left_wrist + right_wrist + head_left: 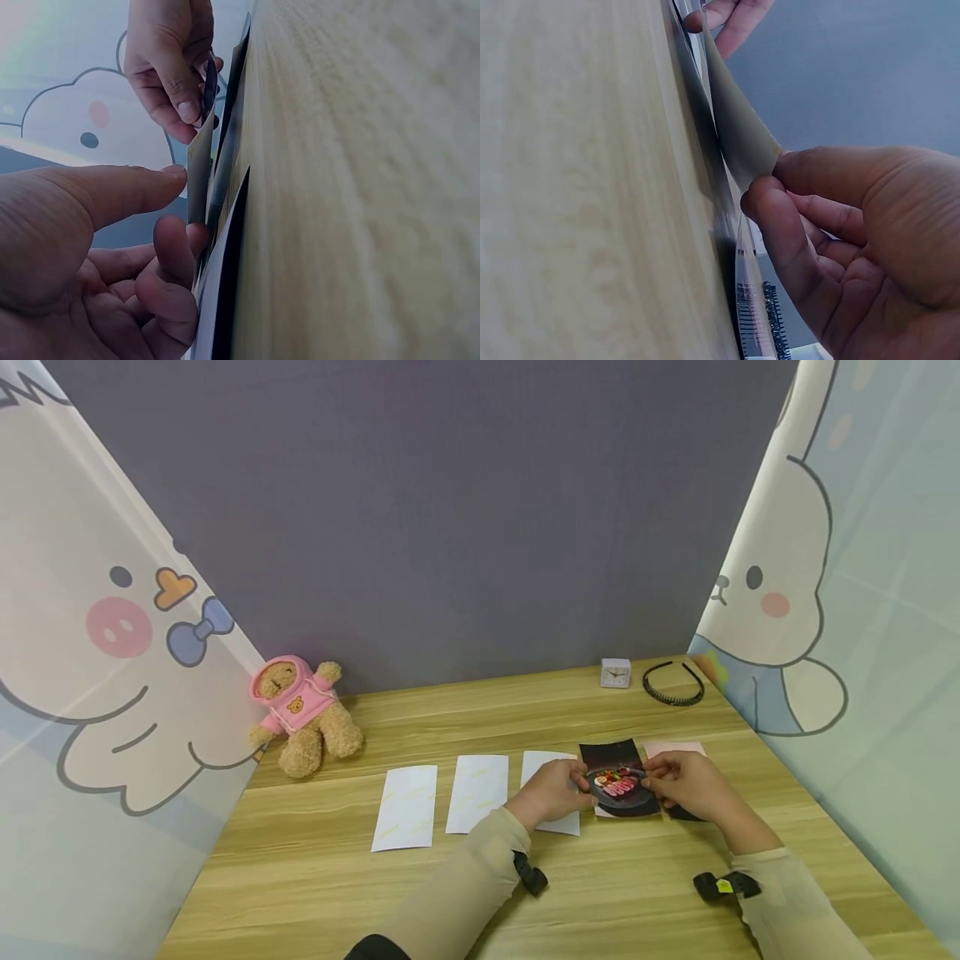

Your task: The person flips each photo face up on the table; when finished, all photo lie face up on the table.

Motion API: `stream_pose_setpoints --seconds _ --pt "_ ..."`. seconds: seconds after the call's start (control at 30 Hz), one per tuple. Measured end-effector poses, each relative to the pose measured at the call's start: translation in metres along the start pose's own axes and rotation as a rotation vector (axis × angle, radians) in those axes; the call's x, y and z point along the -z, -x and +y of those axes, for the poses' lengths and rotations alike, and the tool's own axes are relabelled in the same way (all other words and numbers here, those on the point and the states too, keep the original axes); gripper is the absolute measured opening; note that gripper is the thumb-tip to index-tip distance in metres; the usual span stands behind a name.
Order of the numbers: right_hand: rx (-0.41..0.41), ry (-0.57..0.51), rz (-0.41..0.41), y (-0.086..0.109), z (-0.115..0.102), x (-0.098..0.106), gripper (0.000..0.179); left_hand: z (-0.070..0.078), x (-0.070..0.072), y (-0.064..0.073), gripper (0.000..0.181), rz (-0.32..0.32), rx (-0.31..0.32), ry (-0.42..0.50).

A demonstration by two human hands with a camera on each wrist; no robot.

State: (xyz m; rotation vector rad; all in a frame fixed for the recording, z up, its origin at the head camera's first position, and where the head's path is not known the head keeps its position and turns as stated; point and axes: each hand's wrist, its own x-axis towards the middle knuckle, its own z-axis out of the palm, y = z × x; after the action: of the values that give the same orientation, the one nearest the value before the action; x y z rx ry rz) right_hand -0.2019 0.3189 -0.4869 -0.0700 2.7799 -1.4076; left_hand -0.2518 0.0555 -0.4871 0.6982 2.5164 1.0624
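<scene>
A dark photo print of food on a plate (pixel 618 785) spans the gap between both hands, just over the tabletop. My left hand (pixel 555 789) pinches its left edge between thumb and fingers. On the opposite side my right hand (pixel 693 785) pinches the right edge, and the right wrist view shows the print (pixel 742 139) bent up at that grip. A pale edge of something shows beneath the print's lower left corner. Partly covered by my right hand is another pink and dark picture (pixel 678 747). A white sheet (pixel 558 822) lies under my left hand.
Two more white sheets with faint yellow marks, a middle one (pixel 477 793) and a left one (pixel 405 807), lie in the row. At the back stand a small white clock (pixel 615 674) and a black headband (pixel 672 700). A teddy bear (pixel 303 714) sits far left.
</scene>
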Motion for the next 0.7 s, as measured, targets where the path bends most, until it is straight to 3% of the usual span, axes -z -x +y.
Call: stream_pose_setpoints --seconds 0.47,0.7 --pt "-0.024 0.001 0.008 0.0010 0.0023 0.0039 0.026 0.0001 0.0003 0.0000 0.053 -0.006 -0.054 -0.078" --pt "0.051 0.092 0.072 0.0000 0.0015 0.0037 0.022 -0.0019 0.0088 0.0028 0.053 0.017 -0.088 -0.055"
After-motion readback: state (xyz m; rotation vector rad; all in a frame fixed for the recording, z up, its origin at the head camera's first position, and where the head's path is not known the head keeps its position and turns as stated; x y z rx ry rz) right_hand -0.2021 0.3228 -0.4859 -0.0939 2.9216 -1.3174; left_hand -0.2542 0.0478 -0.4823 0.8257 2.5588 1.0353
